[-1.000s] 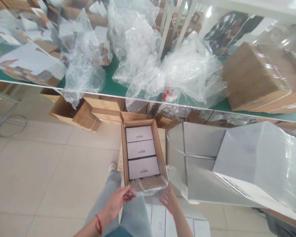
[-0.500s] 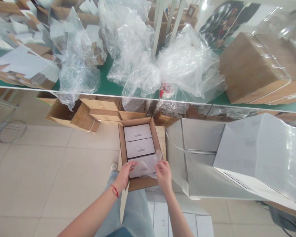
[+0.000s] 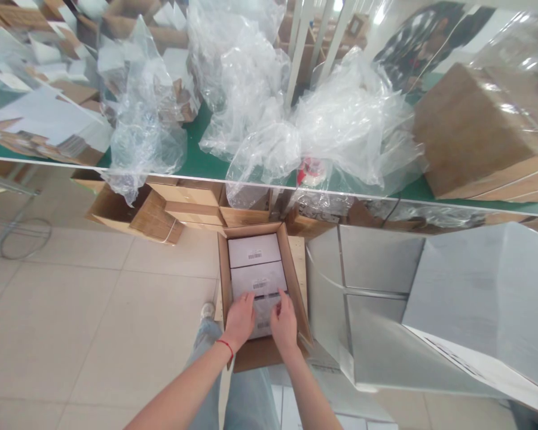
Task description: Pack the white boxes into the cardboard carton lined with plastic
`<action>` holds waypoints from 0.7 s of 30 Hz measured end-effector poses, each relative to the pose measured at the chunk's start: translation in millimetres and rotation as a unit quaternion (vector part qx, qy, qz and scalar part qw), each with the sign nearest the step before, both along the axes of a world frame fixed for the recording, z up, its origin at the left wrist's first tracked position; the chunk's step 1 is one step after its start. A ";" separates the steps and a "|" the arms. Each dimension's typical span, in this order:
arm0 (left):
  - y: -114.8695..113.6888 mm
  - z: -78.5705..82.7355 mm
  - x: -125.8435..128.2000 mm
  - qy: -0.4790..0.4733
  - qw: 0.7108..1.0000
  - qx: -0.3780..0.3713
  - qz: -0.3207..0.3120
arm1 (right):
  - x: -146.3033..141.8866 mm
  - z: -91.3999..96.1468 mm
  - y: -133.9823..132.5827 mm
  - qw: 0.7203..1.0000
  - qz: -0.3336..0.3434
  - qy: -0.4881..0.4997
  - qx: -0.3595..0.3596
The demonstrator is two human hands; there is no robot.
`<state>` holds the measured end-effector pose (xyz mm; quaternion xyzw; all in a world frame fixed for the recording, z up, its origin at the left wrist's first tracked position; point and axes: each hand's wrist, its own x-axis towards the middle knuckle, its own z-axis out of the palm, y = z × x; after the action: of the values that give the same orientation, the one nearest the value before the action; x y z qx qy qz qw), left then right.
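An open cardboard carton (image 3: 225, 280) stands on the floor below the table edge. Inside lie white boxes with barcode labels; the far white box (image 3: 253, 249) and the middle one (image 3: 257, 278) show fully. My left hand (image 3: 240, 319) and my right hand (image 3: 284, 322) are both inside the carton, pressing a clear plastic sheet (image 3: 265, 298) down over the nearest white box. A red string circles my left wrist. My jeans-clad leg shows below the carton.
A green table (image 3: 197, 156) carries heaps of crumpled clear plastic (image 3: 341, 125), a red tape roll (image 3: 308, 170) and a wrapped brown box (image 3: 470, 131). Flat grey cartons (image 3: 381, 286) lie right of the carton. Brown cartons (image 3: 134, 209) sit under the table. A cable lies at left.
My hands came up from below the carton's near wall with the plastic sheet and moved into the carton, laying the sheet down on the nearest white box.
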<state>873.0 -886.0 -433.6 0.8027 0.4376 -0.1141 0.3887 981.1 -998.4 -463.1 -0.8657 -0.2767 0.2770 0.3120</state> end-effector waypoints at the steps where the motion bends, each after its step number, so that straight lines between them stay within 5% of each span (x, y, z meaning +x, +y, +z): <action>1: 1.0 -0.2 0.9 0.016 0.999 -0.004 -0.030 | 0.1 -1.9 3.5 1.000 0.020 0.008 -0.004; 7: 36.1 -25.3 16.6 0.120 0.989 -0.013 -0.082 | 37.2 -49.4 48.3 0.995 0.080 0.048 -0.028; 12: 66.6 -46.9 31.2 0.142 0.990 0.006 0.012 | 57.6 -78.7 73.1 0.998 -0.020 0.056 -0.020; 17: 84.2 -45.8 45.2 0.097 0.986 0.053 0.128 | 41.5 -69.7 77.7 0.990 -0.116 0.056 0.057; 21: 78.5 -20.2 38.8 0.011 0.992 0.094 0.079 | 22.8 -42.7 61.2 0.989 -0.116 0.040 0.087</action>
<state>911.8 -807.5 -453.8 0.7973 0.5127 -0.0500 0.3147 1003.9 -937.2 -505.8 -0.8496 -0.1845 0.2483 0.4273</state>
